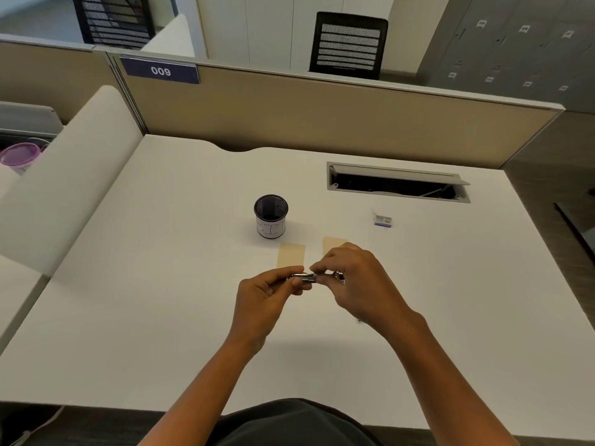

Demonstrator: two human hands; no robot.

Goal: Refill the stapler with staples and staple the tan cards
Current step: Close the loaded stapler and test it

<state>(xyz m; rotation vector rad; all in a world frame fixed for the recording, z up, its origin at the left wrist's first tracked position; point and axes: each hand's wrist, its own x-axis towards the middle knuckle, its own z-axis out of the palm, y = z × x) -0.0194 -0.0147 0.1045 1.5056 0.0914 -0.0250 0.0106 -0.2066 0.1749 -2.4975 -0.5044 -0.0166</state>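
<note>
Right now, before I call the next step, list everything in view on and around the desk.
stapler: one, silver metal, held above the desk between both hands
tan cards: two, tan, flat side by side beyond the hands, the right one partly hidden
staple box: one, small, blue and white, far right on the desk
pen cup: one, black mesh, behind the cards
cable hatch: one, grey, lid open, rear right
desk: one, white
partition: one, beige, with a 009 sign
chair: one, black, beyond the partition
left hand: grips the stapler
right hand: fingers pinch the stapler
</note>
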